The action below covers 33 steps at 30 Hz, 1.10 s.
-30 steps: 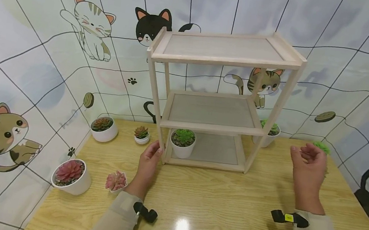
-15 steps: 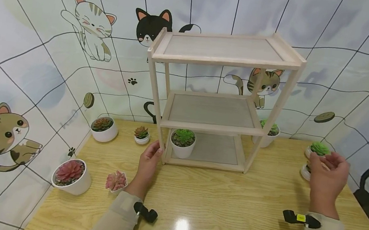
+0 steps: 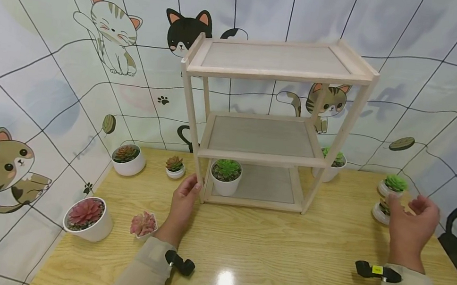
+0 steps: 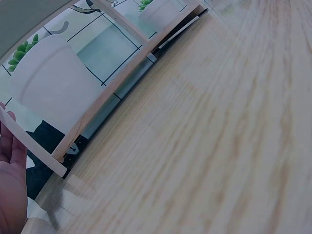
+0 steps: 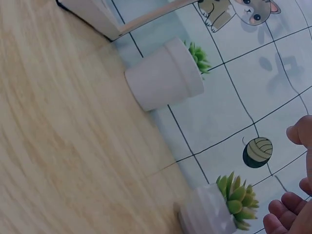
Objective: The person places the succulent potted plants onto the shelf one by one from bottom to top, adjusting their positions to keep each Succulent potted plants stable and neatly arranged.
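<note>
A three-tier wooden shelf (image 3: pixel 261 158) stands on the table. My left hand (image 3: pixel 181 205) grips its left front leg near the bottom; the left wrist view shows fingers (image 4: pixel 17 151) behind that leg. A green succulent in a white pot (image 3: pixel 225 185) sits at the left of the bottom tier. My right hand (image 3: pixel 411 227) is at the far right, fingers loosely bent with nothing between them. Just beyond it are a small green potted succulent (image 3: pixel 394 183) and another small white pot (image 3: pixel 380 214), partly hidden by the hand.
Left of the shelf stand a large pink succulent pot (image 3: pixel 91 225), a small pink succulent (image 3: pixel 143 225), a brownish succulent in a white bowl (image 3: pixel 129 163) and a tiny potted one (image 3: pixel 175 168). Behind the right leg is another green potted plant (image 3: pixel 329 171). Cat-patterned walls enclose the table.
My right hand has moved to the right, away from the shelf, uncovering the two small pots at the far right. The left hand stays on the shelf leg.
</note>
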Motion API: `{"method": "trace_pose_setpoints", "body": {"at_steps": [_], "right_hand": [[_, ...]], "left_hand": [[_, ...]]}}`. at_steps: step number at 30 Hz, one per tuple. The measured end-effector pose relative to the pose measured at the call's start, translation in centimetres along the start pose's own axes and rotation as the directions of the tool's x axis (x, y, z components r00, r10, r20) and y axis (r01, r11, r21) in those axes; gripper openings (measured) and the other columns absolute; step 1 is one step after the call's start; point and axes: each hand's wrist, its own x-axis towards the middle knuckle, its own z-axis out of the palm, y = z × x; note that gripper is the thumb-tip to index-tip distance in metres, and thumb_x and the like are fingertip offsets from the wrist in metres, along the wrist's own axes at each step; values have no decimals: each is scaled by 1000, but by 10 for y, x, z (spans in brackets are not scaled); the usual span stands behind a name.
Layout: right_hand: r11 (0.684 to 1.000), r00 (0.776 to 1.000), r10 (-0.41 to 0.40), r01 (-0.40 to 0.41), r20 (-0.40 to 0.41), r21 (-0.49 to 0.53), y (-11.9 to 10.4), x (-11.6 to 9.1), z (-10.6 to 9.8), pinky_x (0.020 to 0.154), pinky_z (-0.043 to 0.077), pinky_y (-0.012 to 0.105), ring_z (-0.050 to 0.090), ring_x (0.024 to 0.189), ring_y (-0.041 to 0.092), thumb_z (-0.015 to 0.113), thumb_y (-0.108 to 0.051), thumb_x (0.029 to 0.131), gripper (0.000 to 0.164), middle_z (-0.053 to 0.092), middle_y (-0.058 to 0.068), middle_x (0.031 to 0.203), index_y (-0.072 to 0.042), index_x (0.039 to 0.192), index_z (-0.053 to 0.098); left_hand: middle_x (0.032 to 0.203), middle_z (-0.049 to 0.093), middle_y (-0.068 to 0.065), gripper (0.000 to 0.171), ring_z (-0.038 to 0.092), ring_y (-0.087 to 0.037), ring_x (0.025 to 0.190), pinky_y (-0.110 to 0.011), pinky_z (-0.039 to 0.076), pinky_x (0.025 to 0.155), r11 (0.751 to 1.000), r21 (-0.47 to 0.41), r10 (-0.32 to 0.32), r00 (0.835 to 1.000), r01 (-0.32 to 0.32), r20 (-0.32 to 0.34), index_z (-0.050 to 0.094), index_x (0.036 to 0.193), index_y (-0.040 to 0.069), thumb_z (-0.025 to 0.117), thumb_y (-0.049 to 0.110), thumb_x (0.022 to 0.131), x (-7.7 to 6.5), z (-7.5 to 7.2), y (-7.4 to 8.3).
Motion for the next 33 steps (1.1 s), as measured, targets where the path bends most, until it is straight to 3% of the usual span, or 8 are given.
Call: {"method": "trace_pose_setpoints", "body": {"at_steps": [6, 11, 16, 23, 33], "right_hand": [[997, 999, 37, -35, 32, -66, 12, 2, 1, 112, 36, 29, 38, 122, 0, 68, -47, 96, 69, 39, -23, 128, -24, 154, 39], [996, 997, 72, -69, 43, -59, 19, 7, 2, 114, 35, 28, 37, 124, -1, 69, -47, 95, 72, 37, -22, 133, -26, 156, 36], [995, 997, 73, -71, 29, -66, 24, 11, 4, 117, 33, 30, 38, 134, 7, 69, -47, 95, 72, 37, -20, 138, -26, 155, 37], [994, 997, 59, -55, 43, -99, 32, 14, 6, 105, 36, 26, 37, 118, 1, 73, -46, 92, 75, 36, -23, 123, -19, 153, 40], [989, 993, 79, -68, 85, -131, 35, 15, 5, 90, 34, 20, 37, 112, 3, 74, -44, 92, 81, 34, -22, 117, -14, 156, 36]], "left_hand": [[145, 58, -24, 39, 59, -5, 120, -22, 44, 103, 1000, 3, -3, 1000, 3, 3, 56, 145, 3, 53, 16, 109, 0, -1, 0], [144, 59, -24, 39, 59, -7, 121, -23, 44, 103, 1000, -2, -2, 1000, 2, 0, 57, 145, 3, 54, 16, 109, 0, 0, 0], [144, 58, -25, 39, 59, -7, 122, -21, 45, 102, 1000, -7, 8, 1000, -8, 3, 56, 145, 3, 55, 17, 108, 0, 0, -1], [144, 58, -26, 40, 59, -6, 121, -21, 45, 102, 1000, -5, 26, 1000, -26, 9, 56, 145, 2, 54, 19, 109, 0, -1, -3], [144, 56, -30, 41, 54, -35, 135, -21, 45, 102, 999, -35, 25, 1000, -25, 6, 55, 145, -2, 55, 16, 108, 2, 0, -3]]}}
